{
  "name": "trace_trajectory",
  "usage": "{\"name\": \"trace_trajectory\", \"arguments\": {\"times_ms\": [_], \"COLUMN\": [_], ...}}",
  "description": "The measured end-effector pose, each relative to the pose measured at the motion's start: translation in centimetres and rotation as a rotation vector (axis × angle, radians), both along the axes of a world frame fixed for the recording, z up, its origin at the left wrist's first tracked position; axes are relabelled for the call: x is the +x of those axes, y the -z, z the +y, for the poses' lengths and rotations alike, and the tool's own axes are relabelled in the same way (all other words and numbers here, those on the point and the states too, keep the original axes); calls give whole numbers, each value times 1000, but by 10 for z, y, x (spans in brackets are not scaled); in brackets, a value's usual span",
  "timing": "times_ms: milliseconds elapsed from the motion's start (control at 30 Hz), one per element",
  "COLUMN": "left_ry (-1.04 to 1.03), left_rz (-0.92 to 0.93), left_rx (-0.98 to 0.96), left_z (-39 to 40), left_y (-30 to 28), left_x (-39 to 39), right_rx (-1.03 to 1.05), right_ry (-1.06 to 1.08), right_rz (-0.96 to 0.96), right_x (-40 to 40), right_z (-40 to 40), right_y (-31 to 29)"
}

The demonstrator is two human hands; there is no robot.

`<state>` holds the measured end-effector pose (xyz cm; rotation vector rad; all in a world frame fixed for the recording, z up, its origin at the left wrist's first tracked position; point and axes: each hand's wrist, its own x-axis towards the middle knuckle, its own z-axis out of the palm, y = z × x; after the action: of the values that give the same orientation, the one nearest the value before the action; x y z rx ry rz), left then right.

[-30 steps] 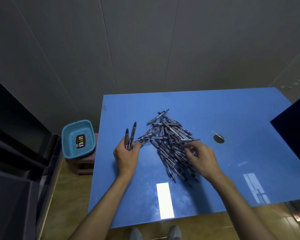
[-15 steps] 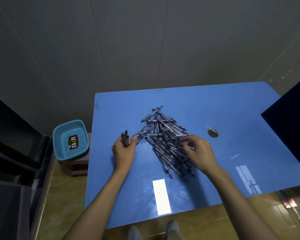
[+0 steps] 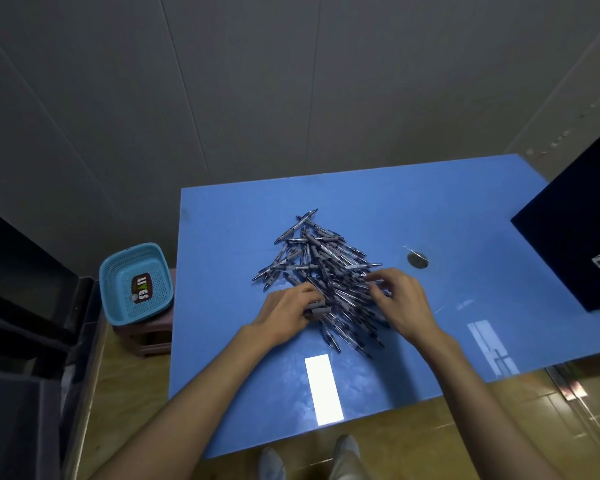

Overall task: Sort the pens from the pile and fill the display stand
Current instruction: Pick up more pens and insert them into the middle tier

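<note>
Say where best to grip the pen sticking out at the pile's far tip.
Probably pinch the far pen at mid-barrel, fingers coming from above across its width: it lies flat and diagonal on the table, its far half clear of the pile.

Our left hand [image 3: 286, 313] lies knuckles up with its fingers curled around a few pens [image 3: 317, 309], forearm running back toward seven o'clock. Our right hand [image 3: 400, 301] sits palm down at three o'clock of it, fingers bent, fingertips [image 3: 374, 289] among the pens, grip unclear.
</note>
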<state>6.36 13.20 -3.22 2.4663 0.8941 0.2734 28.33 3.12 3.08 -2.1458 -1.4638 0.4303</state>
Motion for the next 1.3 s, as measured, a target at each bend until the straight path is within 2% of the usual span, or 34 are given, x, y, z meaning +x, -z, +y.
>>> {"name": "trace_trajectory", "arguments": {"times_ms": [233, 400, 633, 800, 1000, 1133, 1200, 1300], "left_ry": [78, 72, 18, -142, -590, -633, -750, -871], "left_rz": [122, 183, 140, 8, -104, -407, -595, -792], "left_rx": [126, 88, -11, -101, -104, -360, -476, -443], "left_z": [3, 7, 8, 0, -15, -11, -10, -12], "left_y": [-11, -15, -23, -27, -22, -13, -16, -22], "left_x": [7, 6, 0, -19, -46, -59, -61, -60], "right_rx": [-18, -14, -9, 19, 13, 29, 43, 33], "right_ry": [9, 12, 11, 11, -37, -70, -77, -85], "right_rz": [-15, -10, -11, 2, -13, -9, -5, -11], "right_x": [7, 8, 4, 0, -17, -30, -33, -32], "right_z": [-9, -13, -11, -9, 3, 10, 12, 11], "right_y": [1, 0, -1, -1, 0, -1, 0, 1]}}
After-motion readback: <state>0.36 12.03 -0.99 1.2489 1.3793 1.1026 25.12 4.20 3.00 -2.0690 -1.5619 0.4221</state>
